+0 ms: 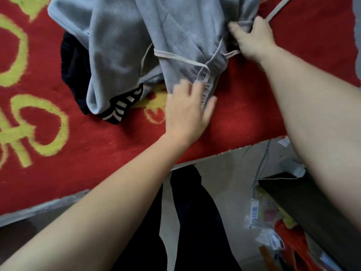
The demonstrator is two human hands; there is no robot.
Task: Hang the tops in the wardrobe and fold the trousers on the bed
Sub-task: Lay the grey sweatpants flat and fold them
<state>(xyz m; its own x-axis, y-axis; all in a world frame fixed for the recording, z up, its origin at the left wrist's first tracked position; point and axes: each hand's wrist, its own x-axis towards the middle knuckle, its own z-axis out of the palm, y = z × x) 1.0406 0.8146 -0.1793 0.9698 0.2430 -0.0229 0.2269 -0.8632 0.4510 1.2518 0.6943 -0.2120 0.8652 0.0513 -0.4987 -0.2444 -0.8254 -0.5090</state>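
The left hand (190, 106) lies with its fingers spread and fairly straight on the ribbed waistband (210, 79) of the grey drawstring trousers (121, 45). It presses the cloth down rather than gripping it, though the fingertips are too blurred for me to say more. The right hand (252, 39) is further up the bed and off to the right, its fingers curled tight round a bunched fistful of the same waistband end. Between the two hands the waistband runs in a gathered strip. The pale drawstring (179, 58) trails loose across the fabric just beyond the left hand's fingers.

From there the trousers spread away from the person, up and to the left, rumpled and running out of the top of the view. Under their left part a black garment (121, 108) with white stripes pokes out, touching the trousers. It lies on the red blanket (78, 153) with a yellow pattern that covers the bed (214, 155). Both hands are near the bed's near edge. A pale strap (277, 8) crosses the blanket just beyond the right hand.

Below the edge the person's dark-clad legs (195, 212) stand on a pale floor (224, 182), with thin cables and a heap of packets (269, 222) to the right
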